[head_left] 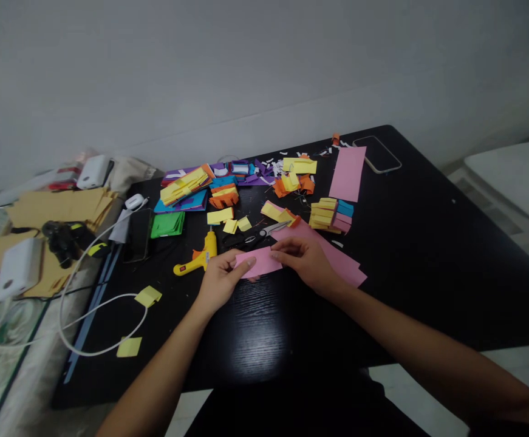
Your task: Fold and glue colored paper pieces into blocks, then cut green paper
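Observation:
A small pink paper piece (260,263) is held between both hands above the black table (410,267). My left hand (222,278) grips its left end, thumb on top and fingers beneath. At the piece's upper right corner, my right hand (306,260) pinches the edge between thumb and index finger. Larger pink sheets (337,260) lie partly under my right hand. Scissors (269,231) rest just beyond the hands, partly hidden. Left of them lies a yellow glue gun (200,258) with its nozzle pointing away from me.
Bundles of yellow strips (186,186), green paper (167,224) and white scraps line the back. A pink sheet (348,174) lies near a phone (377,154) at back right. A white cable (104,352) loops at left, and a white chair (514,176) stands right.

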### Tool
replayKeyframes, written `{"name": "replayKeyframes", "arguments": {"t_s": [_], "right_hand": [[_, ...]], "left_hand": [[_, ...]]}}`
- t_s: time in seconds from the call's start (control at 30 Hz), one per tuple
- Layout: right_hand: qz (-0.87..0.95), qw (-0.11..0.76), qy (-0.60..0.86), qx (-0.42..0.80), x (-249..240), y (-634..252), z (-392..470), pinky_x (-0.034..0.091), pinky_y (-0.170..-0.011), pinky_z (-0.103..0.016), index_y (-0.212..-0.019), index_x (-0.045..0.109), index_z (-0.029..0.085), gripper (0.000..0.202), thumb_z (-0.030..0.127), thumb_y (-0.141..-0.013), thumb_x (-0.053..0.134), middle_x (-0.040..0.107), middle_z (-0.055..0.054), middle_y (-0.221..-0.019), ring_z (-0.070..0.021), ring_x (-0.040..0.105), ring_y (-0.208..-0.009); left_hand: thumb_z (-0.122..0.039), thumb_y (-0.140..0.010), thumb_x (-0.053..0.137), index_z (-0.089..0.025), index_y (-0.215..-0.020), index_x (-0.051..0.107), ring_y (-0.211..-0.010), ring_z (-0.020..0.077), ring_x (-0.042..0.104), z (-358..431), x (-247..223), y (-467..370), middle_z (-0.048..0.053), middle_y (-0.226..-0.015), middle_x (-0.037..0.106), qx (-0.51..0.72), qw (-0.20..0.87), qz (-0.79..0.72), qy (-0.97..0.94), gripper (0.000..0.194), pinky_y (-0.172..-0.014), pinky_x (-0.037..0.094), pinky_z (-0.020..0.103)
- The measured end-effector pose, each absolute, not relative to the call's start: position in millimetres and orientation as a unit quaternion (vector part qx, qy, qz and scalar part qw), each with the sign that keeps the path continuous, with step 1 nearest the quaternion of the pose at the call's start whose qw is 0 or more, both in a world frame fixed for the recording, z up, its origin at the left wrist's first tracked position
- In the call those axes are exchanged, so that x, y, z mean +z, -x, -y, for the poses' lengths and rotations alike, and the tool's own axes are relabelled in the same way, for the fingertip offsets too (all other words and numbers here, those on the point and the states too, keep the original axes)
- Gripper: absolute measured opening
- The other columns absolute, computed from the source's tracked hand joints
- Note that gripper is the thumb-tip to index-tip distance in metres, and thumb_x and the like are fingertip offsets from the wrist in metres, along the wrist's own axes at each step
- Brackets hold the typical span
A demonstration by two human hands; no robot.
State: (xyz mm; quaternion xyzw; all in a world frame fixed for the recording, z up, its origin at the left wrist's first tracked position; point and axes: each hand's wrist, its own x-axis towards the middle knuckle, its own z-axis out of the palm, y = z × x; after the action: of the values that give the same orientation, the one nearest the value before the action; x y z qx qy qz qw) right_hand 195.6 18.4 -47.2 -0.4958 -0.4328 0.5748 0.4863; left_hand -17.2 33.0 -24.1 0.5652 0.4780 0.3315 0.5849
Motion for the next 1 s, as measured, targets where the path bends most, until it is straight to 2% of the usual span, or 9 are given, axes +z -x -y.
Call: {"name": "replayKeyframes", "arguments": {"t_s": [0.3, 0.47, 0.63, 0.9, 1.0], "right_hand": [[0.439, 0.462, 0.483, 0.601, -43, -193, -17, 0.060, -0.082, -0.037, -0.088, 0.078, 0.020, 0.028, 0.043, -0.074, 0.087, 0.077, -0.003, -0.088, -0.0202, 0.071, -0.084], [0.413, 0.450, 0.460, 0.645, -42, -192, -17, 0.063, -0.076, -0.038, -0.078, 0.077, 0.020, 0.038, 0.053, -0.068, 0.091, 0.071, 0.000, -0.078, -0.0195, 0.069, -0.075], [0.420, 0.466, 0.459, 0.629, -43, -196, -20, 0.065, -0.077, -0.040, -0.078, 0.078, 0.020, 0.042, 0.060, -0.070, 0.089, 0.070, -0.002, -0.077, -0.0197, 0.069, -0.073], [0.447, 0.467, 0.476, 0.596, -45, -198, -22, 0.060, -0.076, -0.037, -0.078, 0.076, 0.019, 0.034, 0.053, -0.078, 0.083, 0.070, -0.002, -0.078, -0.0194, 0.065, -0.076], [0.474, 0.445, 0.483, 0.587, -44, -197, -21, 0.056, -0.073, -0.033, -0.080, 0.075, 0.019, 0.029, 0.047, -0.078, 0.081, 0.070, -0.002, -0.078, -0.0181, 0.064, -0.074]], "left_hand": [[-0.056, -0.079, 0.083, -0.018, -0.080, 0.073, -0.060, 0.0207, 0.071, -32, -23, 17, 0.002, -0.061, 0.072, 0.333, 0.580, -0.485, -0.564, 0.040, -0.062, 0.058, 0.031], [-0.057, -0.080, 0.082, -0.017, -0.079, 0.073, -0.062, 0.0204, 0.071, -34, -22, 17, 0.003, -0.062, 0.071, 0.328, 0.580, -0.480, -0.571, 0.041, -0.063, 0.057, 0.030], [-0.061, -0.080, 0.080, -0.018, -0.070, 0.070, -0.059, 0.0191, 0.068, -39, -20, 21, 0.003, -0.059, 0.069, 0.335, 0.564, -0.481, -0.582, 0.046, -0.064, 0.057, 0.031], [-0.060, -0.086, 0.075, -0.017, -0.072, 0.072, -0.066, 0.0180, 0.066, -42, -21, 25, 0.004, -0.067, 0.071, 0.324, 0.568, -0.457, -0.602, 0.045, -0.068, 0.053, 0.029], [-0.059, -0.087, 0.074, -0.016, -0.074, 0.071, -0.062, 0.0148, 0.060, -39, -22, 24, 0.002, -0.064, 0.068, 0.316, 0.555, -0.462, -0.616, 0.045, -0.060, 0.046, 0.025]]}}
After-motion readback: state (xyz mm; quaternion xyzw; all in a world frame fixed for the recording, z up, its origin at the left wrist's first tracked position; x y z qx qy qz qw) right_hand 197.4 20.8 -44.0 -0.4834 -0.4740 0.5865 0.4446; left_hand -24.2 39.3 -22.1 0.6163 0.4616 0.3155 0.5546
